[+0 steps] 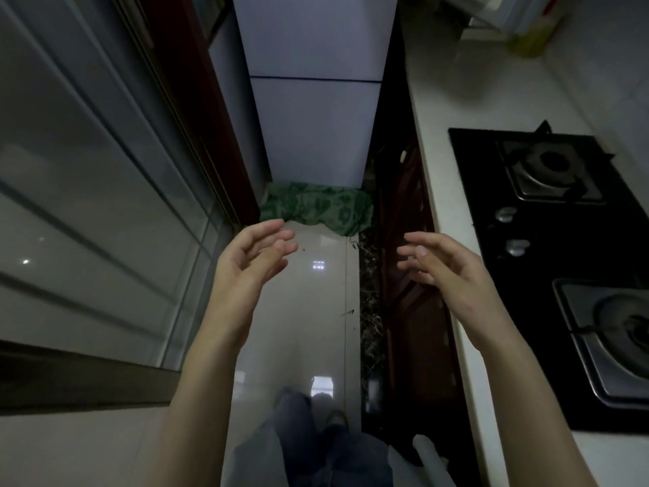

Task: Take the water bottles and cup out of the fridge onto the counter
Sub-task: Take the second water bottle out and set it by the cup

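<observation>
The single head-worn camera looked forward and steeply down a narrow kitchen aisle. It faced the closed fridge (pixel 316 100) ahead, with the counter (pixel 442 110) along the right edge and the floor (pixel 316 311) directly below, close under the lens.

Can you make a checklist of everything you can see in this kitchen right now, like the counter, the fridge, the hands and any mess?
Surface: white counter, mostly bare near the fridge.
Job's things: fridge doors closed; bottles and cup not seen.
Clutter: blurry clear container and yellow-green item at the counter's far end.
Grippers: left hand and right hand open, empty, raised before the fridge.
Cables: nothing seen.
Surroundings: black gas stove set in the counter; green cloth on the floor at the fridge's base; sliding glass door on the left.
</observation>
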{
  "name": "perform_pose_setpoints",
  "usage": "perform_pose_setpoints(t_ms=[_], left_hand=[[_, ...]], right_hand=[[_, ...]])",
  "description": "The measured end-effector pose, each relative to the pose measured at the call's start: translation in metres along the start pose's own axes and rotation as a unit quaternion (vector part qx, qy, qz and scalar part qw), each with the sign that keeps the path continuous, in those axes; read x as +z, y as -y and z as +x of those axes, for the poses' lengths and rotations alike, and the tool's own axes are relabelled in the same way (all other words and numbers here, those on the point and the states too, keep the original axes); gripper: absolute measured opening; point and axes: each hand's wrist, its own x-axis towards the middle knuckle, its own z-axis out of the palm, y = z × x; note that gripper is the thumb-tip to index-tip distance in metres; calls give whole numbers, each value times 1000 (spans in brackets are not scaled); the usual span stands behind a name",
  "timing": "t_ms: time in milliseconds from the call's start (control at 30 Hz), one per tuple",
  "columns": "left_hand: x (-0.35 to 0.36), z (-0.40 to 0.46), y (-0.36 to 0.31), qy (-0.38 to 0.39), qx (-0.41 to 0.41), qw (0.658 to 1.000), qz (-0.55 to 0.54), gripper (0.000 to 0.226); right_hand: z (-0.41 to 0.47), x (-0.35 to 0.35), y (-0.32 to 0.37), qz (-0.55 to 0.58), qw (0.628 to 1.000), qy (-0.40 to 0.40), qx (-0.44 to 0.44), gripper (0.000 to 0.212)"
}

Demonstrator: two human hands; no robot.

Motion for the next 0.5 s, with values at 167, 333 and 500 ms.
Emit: perform_pose_setpoints(t_ms=[167,333,500], left_hand=[[-1,62,-2,7,-5,1000,-19,29],[-1,144,-6,33,21,999,-21,27],[-7,240,-32,58,49,997,-19,25]], right_hand=[[55,0,1,18,1000,-22,5,21],[125,25,4,21,1000,-19,0,22],[211,53,23,27,999,-33,-15,22]])
